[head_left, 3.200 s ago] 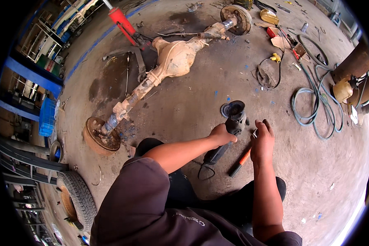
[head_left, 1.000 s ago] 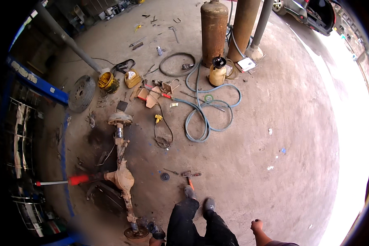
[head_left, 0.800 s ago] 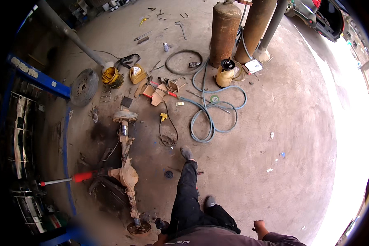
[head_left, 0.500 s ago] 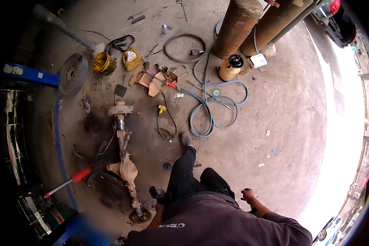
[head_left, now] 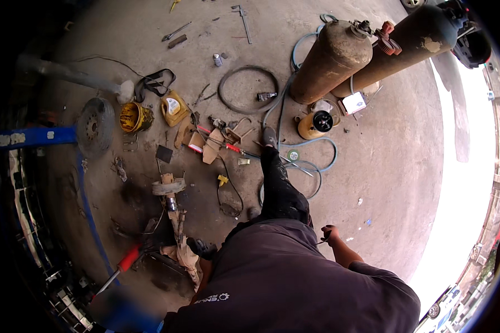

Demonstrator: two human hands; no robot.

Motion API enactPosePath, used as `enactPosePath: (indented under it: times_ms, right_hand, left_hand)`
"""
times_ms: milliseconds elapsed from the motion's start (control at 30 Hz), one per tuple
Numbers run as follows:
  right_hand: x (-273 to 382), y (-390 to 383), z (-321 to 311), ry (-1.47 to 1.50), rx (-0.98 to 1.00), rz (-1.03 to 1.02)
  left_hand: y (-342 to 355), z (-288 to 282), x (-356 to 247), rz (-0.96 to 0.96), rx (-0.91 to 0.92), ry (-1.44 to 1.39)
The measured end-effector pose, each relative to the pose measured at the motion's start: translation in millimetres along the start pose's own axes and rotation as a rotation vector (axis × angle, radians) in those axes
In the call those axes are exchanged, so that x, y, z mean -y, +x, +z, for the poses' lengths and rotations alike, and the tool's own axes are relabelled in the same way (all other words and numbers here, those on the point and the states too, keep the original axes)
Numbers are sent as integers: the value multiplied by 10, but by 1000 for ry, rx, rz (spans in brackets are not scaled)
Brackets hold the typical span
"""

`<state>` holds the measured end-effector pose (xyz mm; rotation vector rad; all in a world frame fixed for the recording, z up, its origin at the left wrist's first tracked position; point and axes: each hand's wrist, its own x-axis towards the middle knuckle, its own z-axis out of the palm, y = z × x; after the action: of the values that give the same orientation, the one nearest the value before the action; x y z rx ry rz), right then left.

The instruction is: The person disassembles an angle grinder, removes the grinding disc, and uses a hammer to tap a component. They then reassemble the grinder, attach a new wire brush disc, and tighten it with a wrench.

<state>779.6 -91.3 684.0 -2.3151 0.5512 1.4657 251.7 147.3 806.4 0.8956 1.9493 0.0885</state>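
My left hand [head_left: 202,248] hangs beside my body, next to the rusty axle assembly [head_left: 186,252] on the floor. It looks dark, as if gloved, and I cannot make out its fingers. Off to my right side, my right hand [head_left: 330,234] is bare and closed. A thin dark piece [head_left: 320,242] sticks out of it toward my body, too small to name. My forward shoe [head_left: 269,137] is beside the blue hose [head_left: 330,145].
Two rusty gas cylinders [head_left: 332,61] rise ahead, with a yellowish container [head_left: 308,129] at their base. Cardboard pieces [head_left: 211,145], a yellow jug [head_left: 174,109], a yellow bucket [head_left: 135,117] and a wheel [head_left: 96,127] lie ahead-left. A red-handled bar [head_left: 129,257] slants at left.
I have stepped forward, one foot now by the hose and cardboard. The cylinders and floor items appear nearer. My right hand has swung forward, and the thin dark piece now shows beside it.
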Motion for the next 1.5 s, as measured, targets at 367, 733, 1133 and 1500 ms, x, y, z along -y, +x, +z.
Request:
enactPosePath:
  times_ms: [367, 733, 1133, 1500]
  right_hand:
    - [6070, -322, -157, -113, 137, -563]
    - [9301, -512, 753, -321, 47, -797]
    - [10214, 76, 808, -907, 55, -560]
    - [15693, 5, 2017, -247, 30, -530]
  left_hand:
    - [959, 371, -3752, 88, -33, -115]
    - [2892, 607, -7149, 331, 118, -250]
    - [4135, 341, -9942, 250, 154, -327]
    - [5530, 594, -13382, 341, 132, -546]
